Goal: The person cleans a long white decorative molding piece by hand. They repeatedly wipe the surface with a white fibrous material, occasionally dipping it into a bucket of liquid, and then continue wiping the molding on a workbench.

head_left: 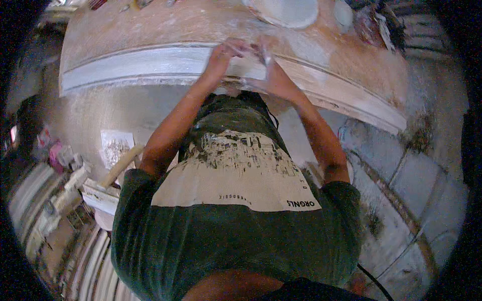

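Observation:
Both my hands are over a long pale strip with ridged edges [135, 61], which runs along the near side of a brown, white-smeared tabletop [191, 25]. The strip's left part looks whiter and smoother; its right part is more beige. My left hand [227, 54] is bent at the strip's middle, its whitish fingers pointing inward. Close beside it, my right hand [271, 67] has white smears on it. Motion blurs the fingers of both hands, so I cannot make out whether anything is between them.
A round white basin [288, 11] sits at the table's far side, next to a small whitish container [343, 13] and a dark crumpled bundle [374, 27]. At lower left are a wooden handle [122, 165], a marked white sheet [117, 146] and several long pale strips [93, 268]. A cable [376, 283] trails at lower right.

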Action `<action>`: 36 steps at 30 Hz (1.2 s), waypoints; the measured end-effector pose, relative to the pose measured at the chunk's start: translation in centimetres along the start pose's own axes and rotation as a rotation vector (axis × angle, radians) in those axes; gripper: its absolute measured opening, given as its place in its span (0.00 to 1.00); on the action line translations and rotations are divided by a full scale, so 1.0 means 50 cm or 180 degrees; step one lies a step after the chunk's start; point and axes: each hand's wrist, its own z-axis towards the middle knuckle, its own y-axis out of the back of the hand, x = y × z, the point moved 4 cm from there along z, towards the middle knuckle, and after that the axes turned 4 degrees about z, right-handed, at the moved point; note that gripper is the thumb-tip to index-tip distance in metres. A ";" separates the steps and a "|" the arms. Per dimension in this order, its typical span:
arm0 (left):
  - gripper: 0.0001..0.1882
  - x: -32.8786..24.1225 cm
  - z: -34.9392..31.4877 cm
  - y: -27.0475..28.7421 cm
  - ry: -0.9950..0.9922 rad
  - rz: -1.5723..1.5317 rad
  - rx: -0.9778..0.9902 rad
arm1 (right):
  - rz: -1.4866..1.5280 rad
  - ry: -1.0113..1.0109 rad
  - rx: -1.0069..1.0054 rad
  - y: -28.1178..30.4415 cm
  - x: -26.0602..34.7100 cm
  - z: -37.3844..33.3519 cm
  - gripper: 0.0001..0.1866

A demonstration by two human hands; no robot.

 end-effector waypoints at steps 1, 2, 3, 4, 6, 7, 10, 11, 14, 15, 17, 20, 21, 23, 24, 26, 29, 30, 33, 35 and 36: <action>0.11 -0.021 0.003 -0.022 -0.0074 0.0169 -0.0066 | 0.0178 -0.0096 0.0011 -0.018 -0.003 0.020 0.33; 0.10 -0.067 0.010 -0.024 -0.0143 0.0382 -0.0161 | 0.0370 -0.0188 -0.0003 -0.036 -0.009 0.036 0.31; 0.08 -0.096 0.012 -0.003 -0.0199 0.0606 -0.0288 | 0.0491 -0.0306 -0.0108 -0.032 0.010 0.047 0.29; 0.07 -0.098 0.007 0.029 -0.0076 0.0169 -0.0445 | 0.0603 -0.0445 -0.0198 -0.022 0.032 0.053 0.26; 0.06 -0.093 -0.009 0.090 0.0098 -0.0776 -0.0817 | -0.0958 -0.0641 0.0178 0.015 0.090 0.058 0.18; 0.06 -0.096 -0.019 0.121 0.0232 -0.0798 -0.0995 | -0.1341 0.0053 0.0045 0.030 0.084 0.058 0.15; 0.07 -0.053 -0.052 0.171 0.0317 -0.1017 -0.1214 | -0.2427 0.0333 0.0489 0.029 -0.002 0.040 0.16; 0.07 -0.053 -0.064 0.180 0.0354 -0.1490 -0.1409 | -0.2819 0.0138 0.0764 0.026 -0.023 0.034 0.17; 0.08 -0.023 -0.089 0.221 0.0350 -0.1690 -0.1876 | -0.3087 0.0261 0.0771 0.024 -0.053 0.017 0.19; 0.09 -0.010 -0.089 0.234 0.0236 -0.1650 -0.2055 | -0.2901 0.0075 0.0733 0.034 -0.108 0.007 0.20; 0.11 -0.001 -0.090 0.261 0.0018 -0.1575 -0.2409 | -0.2523 -0.0307 0.0674 0.067 -0.204 -0.007 0.23; 0.08 0.038 -0.071 0.279 0.0369 -0.0993 -0.2156 | -0.2396 -0.0206 0.0685 0.079 -0.121 0.008 0.30; 0.14 0.048 -0.061 0.273 0.0378 -0.0881 -0.1866 | -0.2416 0.0040 0.0814 0.069 -0.076 0.029 0.34; 0.14 0.028 -0.012 0.233 0.0471 -0.0812 -0.1244 | -0.2049 0.0600 0.0272 0.032 0.023 0.080 0.34; 0.14 0.020 0.003 0.202 0.0537 -0.0745 -0.0961 | -0.1825 0.0891 0.0031 0.006 0.050 0.104 0.34; 0.13 0.011 0.037 0.149 0.0536 -0.0805 -0.0524 | -0.0882 0.0794 0.0065 -0.065 0.051 0.169 0.28; 0.11 -0.006 0.085 0.177 -0.0117 0.0051 -0.0601 | -0.0779 -0.0149 0.0431 -0.112 0.012 0.251 0.21; 0.10 0.005 0.090 0.201 0.0099 -0.0259 -0.0660 | -0.0960 -0.0588 0.0590 -0.128 -0.007 0.278 0.19; 0.16 0.046 0.099 0.295 0.0599 -0.1265 -0.0799 | -0.2268 -0.0508 0.0841 -0.116 -0.108 0.327 0.26; 0.22 0.106 0.098 0.345 0.1307 -0.0698 -0.0821 | -0.3383 0.0573 0.0693 -0.092 -0.233 0.318 0.34; 0.25 0.146 0.067 0.369 0.1715 -0.0432 -0.0853 | -0.3132 0.0518 0.0716 -0.121 -0.205 0.306 0.37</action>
